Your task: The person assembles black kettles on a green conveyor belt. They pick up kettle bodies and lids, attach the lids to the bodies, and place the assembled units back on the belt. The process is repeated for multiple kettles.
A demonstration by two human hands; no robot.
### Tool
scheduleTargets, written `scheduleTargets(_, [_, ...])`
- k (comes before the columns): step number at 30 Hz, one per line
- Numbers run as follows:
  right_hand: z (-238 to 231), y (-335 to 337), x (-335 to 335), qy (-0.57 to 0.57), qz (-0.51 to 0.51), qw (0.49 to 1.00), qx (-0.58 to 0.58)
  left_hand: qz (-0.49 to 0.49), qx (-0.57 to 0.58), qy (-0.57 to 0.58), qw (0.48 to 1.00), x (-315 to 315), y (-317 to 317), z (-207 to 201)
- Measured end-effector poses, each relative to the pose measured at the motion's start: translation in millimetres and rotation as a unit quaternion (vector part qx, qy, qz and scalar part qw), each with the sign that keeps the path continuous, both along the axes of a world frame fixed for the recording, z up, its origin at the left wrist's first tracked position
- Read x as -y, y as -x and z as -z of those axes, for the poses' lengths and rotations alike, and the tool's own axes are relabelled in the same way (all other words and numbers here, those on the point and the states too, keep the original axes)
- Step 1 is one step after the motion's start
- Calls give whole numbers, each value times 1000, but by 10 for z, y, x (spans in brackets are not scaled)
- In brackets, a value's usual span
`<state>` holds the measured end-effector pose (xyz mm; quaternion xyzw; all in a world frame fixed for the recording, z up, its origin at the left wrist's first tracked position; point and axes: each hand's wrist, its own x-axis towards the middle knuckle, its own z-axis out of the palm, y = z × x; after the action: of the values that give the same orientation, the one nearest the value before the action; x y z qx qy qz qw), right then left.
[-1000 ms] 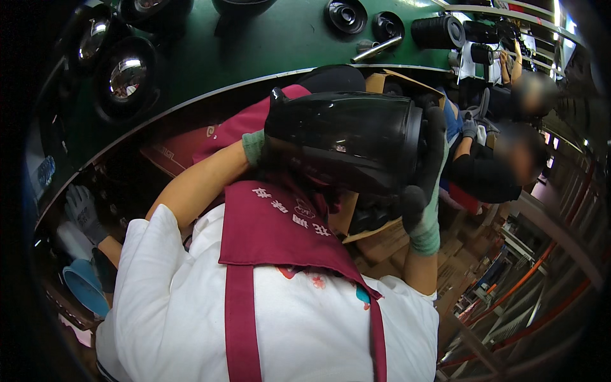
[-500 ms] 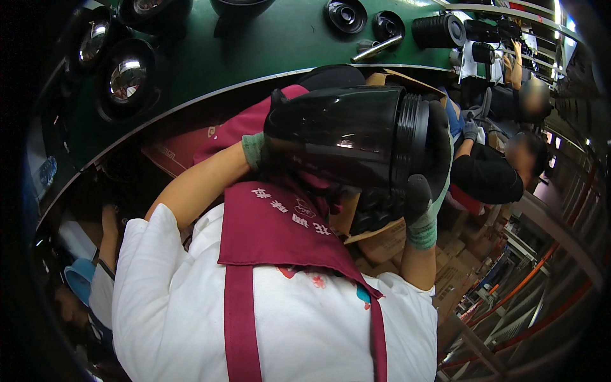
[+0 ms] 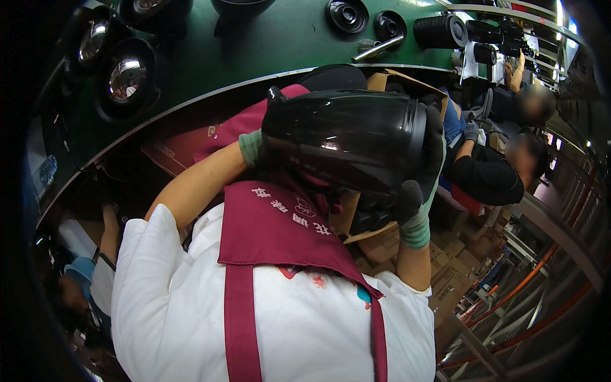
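Observation:
A large glossy black tapered plastic shell (image 3: 340, 140) lies sideways across my front, above my lap. My gloved left hand (image 3: 257, 149) grips its narrow left end; one fingertip shows over the top there, while most of the hand is hidden. Around the shell's wide right end, my gloved right hand (image 3: 412, 200) is closed, thumb below and fingers over the end face. A smooth dark rim (image 3: 417, 135) shows at that end, beside the right palm. Both gloves are dark with green cuffs.
Ahead runs a green worktable (image 3: 273, 54) with black bowl-shaped parts (image 3: 127, 79), round black parts (image 3: 347, 16), a metal tube (image 3: 379, 48) and a ribbed black cylinder (image 3: 439, 32). An open carton (image 3: 372, 219) holding black parts stands beneath the shell. Co-workers sit at right (image 3: 490, 169) and left.
The ribbed section that stuck out of the shell's right end has gone inside, and a smooth rim shows there. My right hand has shifted slightly with it; my left hand keeps its grip.

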<state>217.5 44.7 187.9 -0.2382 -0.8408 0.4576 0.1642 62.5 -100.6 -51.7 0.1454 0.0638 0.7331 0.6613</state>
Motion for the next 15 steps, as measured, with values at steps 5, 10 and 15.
scheduleTargets(5, [0,-75,22,160,81,984,4,4,16,-40,999,-43,64,162])
scheduleTargets(10, [-517,-45,-156,226,-30,964,137,91,59,-85,990,-122,118,454])
scheduleTargets(15, [-637,-65,-114,157,40,957,240,81,-155,-41,984,-199,138,262])
